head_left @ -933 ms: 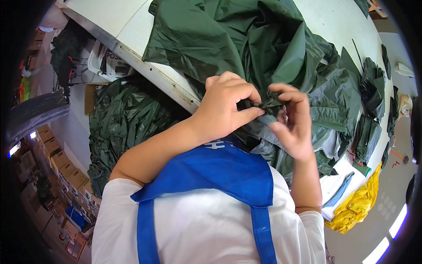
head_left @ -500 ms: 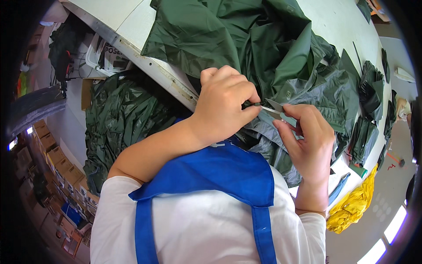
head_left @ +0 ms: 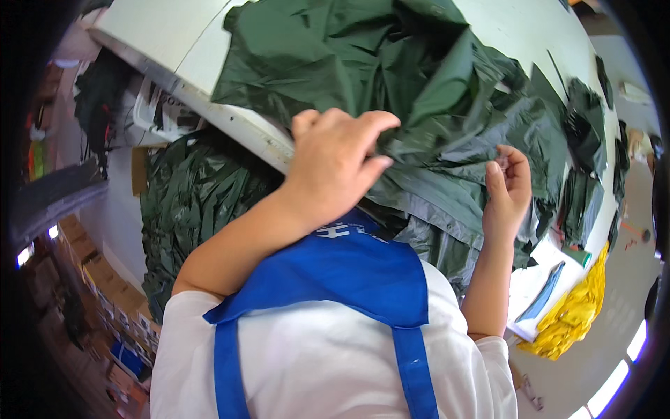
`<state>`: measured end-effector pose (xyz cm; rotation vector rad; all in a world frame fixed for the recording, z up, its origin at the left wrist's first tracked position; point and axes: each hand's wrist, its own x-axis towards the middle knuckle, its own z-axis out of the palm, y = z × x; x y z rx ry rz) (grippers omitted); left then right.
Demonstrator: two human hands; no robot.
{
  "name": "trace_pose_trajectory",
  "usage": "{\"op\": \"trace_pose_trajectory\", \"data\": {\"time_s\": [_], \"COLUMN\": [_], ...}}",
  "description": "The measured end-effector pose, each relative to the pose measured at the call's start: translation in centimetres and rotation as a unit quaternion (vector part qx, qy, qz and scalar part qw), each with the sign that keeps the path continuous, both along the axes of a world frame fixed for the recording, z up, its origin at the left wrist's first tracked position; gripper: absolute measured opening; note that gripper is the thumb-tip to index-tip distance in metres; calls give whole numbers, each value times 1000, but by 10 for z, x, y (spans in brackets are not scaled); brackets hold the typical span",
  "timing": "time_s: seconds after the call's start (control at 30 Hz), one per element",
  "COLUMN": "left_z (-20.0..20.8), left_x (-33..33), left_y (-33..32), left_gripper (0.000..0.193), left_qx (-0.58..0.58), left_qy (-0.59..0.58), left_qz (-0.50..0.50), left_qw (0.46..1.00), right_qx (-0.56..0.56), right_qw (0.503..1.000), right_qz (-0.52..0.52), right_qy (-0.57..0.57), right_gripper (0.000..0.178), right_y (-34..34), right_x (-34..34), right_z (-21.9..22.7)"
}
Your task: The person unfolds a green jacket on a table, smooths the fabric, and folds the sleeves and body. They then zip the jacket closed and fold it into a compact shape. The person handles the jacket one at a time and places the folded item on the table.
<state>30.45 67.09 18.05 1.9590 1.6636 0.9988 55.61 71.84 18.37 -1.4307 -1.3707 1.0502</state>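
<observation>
A dark green waterproof fabric garment (head_left: 300, 63) lies crumpled over the table, its grey-silver inner side (head_left: 453, 174) turned up near me. My left hand (head_left: 331, 160) is over its near edge, thumb and forefinger apart; the fabric by the fingertips is blurred. To the right, my right hand (head_left: 509, 185) is raised at the grey-silver part with its fingers curled and thumb close to them. What lies inside those fingers is hidden; the snips seen earlier do not show now.
The white table's metal edge (head_left: 188, 98) runs diagonally at left. Below it is a heap of green fabric (head_left: 202, 202). Dark green pieces (head_left: 585, 126) lie at the right, with a yellow fabric bundle (head_left: 576, 307) at the table's right side. Cardboard boxes (head_left: 105, 272) stand far left.
My hands have moved apart: the right went right, away from the left, and the snips are no longer visible. My left hand shifted slightly left, its thumb and forefinger spreading. The fabric shifted a little.
</observation>
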Motion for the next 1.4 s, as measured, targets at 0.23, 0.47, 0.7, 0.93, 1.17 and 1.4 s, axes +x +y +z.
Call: {"op": "trace_pose_trajectory", "data": {"time_s": [0.23, 0.47, 0.7, 0.93, 1.17, 1.4], "left_z": [-16, -8, 3, 54, 87, 43], "left_x": [-35, -16, -11, -45, -71, -131], "left_y": [26, 28, 24, 45, 71, 56], "left_gripper": [11, 10, 11, 13, 16, 14], "left_qx": [-178, -245, -94, -76, -98, -161], "left_qy": [-90, -343, -135, -432, -407, -362], "left_qz": [-49, -31, 20, 44, 10, 46], "left_qw": [979, 906, 986, 897, 908, 917], "right_qx": [-104, -51, 5, -82, -148, -6], "right_qw": [994, 985, 985, 969, 972, 963], "right_qz": [12, 164, 162, 33, 99, 43], "right_qy": [-19, 14, -56, -232, -151, -267], "right_gripper": [18, 15, 18, 20, 13, 25], "right_y": [-25, -19, -13, -23, -30, -12], "right_x": [44, -81, -74, 106, 137, 148], "right_z": [-47, -28, -13, 3, 64, -29]}}
